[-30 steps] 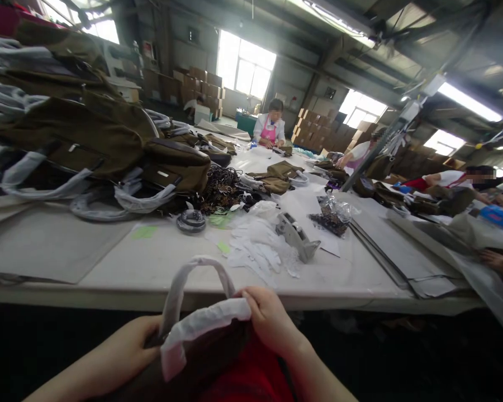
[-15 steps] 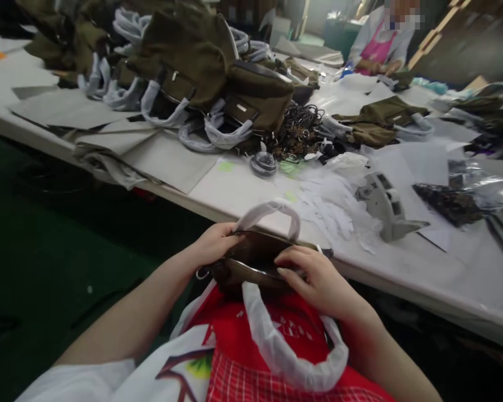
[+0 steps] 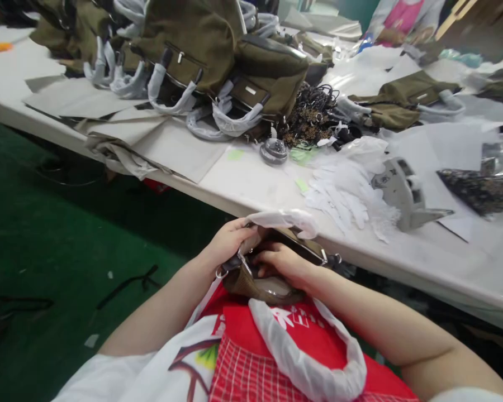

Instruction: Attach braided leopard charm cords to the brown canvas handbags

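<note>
An olive-brown handbag (image 3: 245, 285) rests against my red apron, its zipped top gaping. My left hand (image 3: 230, 243) is closed on the left end of the opening, thumb toward the inside. Inside the mouth of the bag is my right hand (image 3: 280, 262), fingers bent and apart; their tips are partly hidden and I see nothing held in them. One white-wrapped handle (image 3: 310, 379) hangs down over the apron. The other wrapped handle (image 3: 276, 218) lies across the far side of the opening, near the table edge.
The white table (image 3: 218, 184) runs across in front. On it are a pile of olive bags (image 3: 193, 44), dark cords with metal rings (image 3: 310, 117), white paper strips (image 3: 339, 195) and a grey tape dispenser (image 3: 402, 195). A co-worker in a pink apron (image 3: 404, 17) is at the far side.
My right hand has moved left and deeper into the bag. The far handle has tipped down flatter, and the bag's opening has changed shape. The camera view has tilted down.
</note>
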### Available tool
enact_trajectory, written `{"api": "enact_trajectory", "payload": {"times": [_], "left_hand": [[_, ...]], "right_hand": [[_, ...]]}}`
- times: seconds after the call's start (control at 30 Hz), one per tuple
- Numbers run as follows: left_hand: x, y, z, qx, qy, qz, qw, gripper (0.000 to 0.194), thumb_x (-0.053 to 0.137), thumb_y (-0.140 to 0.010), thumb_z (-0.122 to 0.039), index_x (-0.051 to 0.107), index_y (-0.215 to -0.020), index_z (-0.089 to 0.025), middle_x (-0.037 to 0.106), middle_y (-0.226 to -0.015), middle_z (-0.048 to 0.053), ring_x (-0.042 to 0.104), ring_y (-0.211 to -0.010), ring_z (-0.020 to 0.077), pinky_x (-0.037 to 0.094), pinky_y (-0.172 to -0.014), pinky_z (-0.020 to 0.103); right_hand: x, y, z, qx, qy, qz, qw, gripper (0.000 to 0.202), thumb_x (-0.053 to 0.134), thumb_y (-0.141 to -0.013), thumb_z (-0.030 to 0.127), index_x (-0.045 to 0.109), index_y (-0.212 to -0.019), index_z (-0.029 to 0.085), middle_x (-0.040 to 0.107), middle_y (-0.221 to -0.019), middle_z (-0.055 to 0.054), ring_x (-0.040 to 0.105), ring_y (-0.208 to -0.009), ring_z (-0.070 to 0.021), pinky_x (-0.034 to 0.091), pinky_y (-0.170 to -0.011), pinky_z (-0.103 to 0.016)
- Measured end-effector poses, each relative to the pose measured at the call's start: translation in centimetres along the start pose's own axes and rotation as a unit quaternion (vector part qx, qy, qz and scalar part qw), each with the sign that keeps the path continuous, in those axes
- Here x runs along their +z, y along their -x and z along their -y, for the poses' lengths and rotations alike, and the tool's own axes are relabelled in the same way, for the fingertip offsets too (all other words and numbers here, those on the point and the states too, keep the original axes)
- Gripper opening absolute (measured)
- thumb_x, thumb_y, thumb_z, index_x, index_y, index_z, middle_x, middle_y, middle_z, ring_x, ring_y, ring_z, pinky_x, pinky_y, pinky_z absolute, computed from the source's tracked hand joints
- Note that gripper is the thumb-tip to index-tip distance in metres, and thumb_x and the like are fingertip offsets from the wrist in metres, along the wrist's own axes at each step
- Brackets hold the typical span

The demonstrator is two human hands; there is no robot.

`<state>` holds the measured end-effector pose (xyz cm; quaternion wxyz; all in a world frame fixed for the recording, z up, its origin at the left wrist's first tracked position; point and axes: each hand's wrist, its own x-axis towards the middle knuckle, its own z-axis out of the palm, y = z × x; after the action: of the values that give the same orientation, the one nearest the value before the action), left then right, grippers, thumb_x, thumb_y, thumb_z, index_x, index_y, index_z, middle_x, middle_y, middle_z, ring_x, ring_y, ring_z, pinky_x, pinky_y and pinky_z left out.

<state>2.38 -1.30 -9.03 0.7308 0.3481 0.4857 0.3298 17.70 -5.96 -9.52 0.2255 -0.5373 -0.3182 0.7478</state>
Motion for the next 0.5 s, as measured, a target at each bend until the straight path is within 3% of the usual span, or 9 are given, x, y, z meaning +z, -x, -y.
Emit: {"api": "enact_trajectory", "payload": {"times": [0.1, 0.2, 0.33, 0.43, 0.5], "left_hand": [[0.6, 0.5, -0.4, -0.004, -0.043, 0.040, 0.998, 0.042, 0.081, -0.064, -0.043, 0.069, -0.092, -0.014, 0.071, -0.079, 0.004, 0.067, -0.077, 0.0208, 0.051, -0.070, 0.029], [0.7, 0.5, -0.7, -0.004, -0.069, 0.057, 0.996, 0.044, 0.080, -0.064, -0.046, 0.068, -0.093, -0.015, 0.071, -0.083, 0.003, 0.065, -0.076, 0.0198, 0.050, -0.069, 0.029], [0.6, 0.1, -0.7, 0.016, -0.079, 0.044, 0.996, 0.045, 0.080, -0.063, -0.050, 0.070, -0.090, -0.016, 0.071, -0.083, 0.003, 0.064, -0.079, 0.0195, 0.049, -0.072, 0.027], [0.4, 0.0, -0.8, 0.016, -0.080, 0.059, 0.995, 0.046, 0.081, -0.062, -0.051, 0.071, -0.089, -0.015, 0.072, -0.081, 0.004, 0.065, -0.080, 0.0211, 0.049, -0.073, 0.029], [0.2, 0.1, -1.1, 0.006, -0.080, 0.084, 0.993, 0.043, 0.082, -0.063, -0.047, 0.072, -0.090, -0.015, 0.073, -0.083, 0.005, 0.067, -0.084, 0.0231, 0.051, -0.078, 0.031]], "right_hand": [[0.2, -0.7, -0.1, -0.032, 0.031, 0.045, 0.998, 0.010, 0.057, -0.076, 0.012, 0.064, -0.070, 0.014, 0.065, -0.060, -0.001, 0.045, -0.040, -0.0070, 0.038, -0.040, -0.019], [0.3, -0.9, -0.1, -0.094, 0.165, 0.041, 0.981, 0.023, 0.047, -0.085, 0.016, 0.061, -0.067, 0.017, 0.062, -0.054, 0.000, 0.043, -0.038, -0.0085, 0.037, -0.038, -0.021], [0.1, -0.6, -0.1, -0.194, 0.365, -0.024, 0.910, 0.019, 0.053, -0.080, 0.014, 0.059, -0.062, 0.020, 0.065, -0.059, -0.004, 0.054, -0.050, -0.0154, 0.045, -0.049, -0.028], [-0.2, -0.4, 0.3, -0.256, 0.459, -0.086, 0.847, 0.017, 0.063, -0.067, 0.009, 0.059, -0.056, 0.021, 0.065, -0.058, -0.004, 0.057, -0.056, -0.0190, 0.048, -0.057, -0.032], [-1.0, -0.1, 0.9, -0.284, 0.480, -0.141, 0.818, 0.017, 0.062, -0.069, 0.009, 0.062, -0.056, 0.021, 0.066, -0.058, -0.005, 0.061, -0.060, -0.0216, 0.050, -0.062, -0.034]]}}
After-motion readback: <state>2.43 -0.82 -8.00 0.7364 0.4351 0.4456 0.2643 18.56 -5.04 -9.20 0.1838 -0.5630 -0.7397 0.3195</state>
